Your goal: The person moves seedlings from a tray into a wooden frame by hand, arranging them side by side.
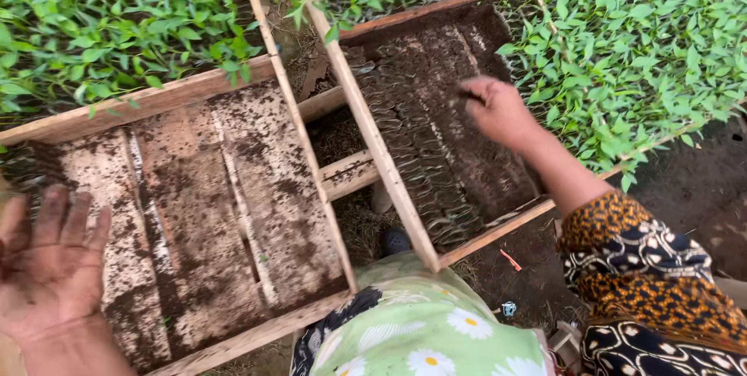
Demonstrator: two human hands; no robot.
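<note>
Soil-filled seedling pots (436,135) stand packed in rows inside a wooden frame tray (366,123) at the centre right of the head view, forming a dark ridged surface between two slanted rails. Right hand (498,110) rests on the upper part of these rows, fingers curled inward and pinched on a bit of dark soil at the fingertips; whether anything firmer is held cannot be told. The forearm leads back to a patterned orange and black sleeve (646,275) at the lower right.

Left hand (48,267) lies at the lower left, palm up and soiled, fingers spread wide and holding nothing, over the near edge of a second wooden tray (202,213). That tray shows bare boards dusted with scattered soil.

Green seedlings (630,41) crowd the upper right, just beside the pots, and more fill the upper left. A green cloth with daisy print (420,321) sits at the bottom centre.
</note>
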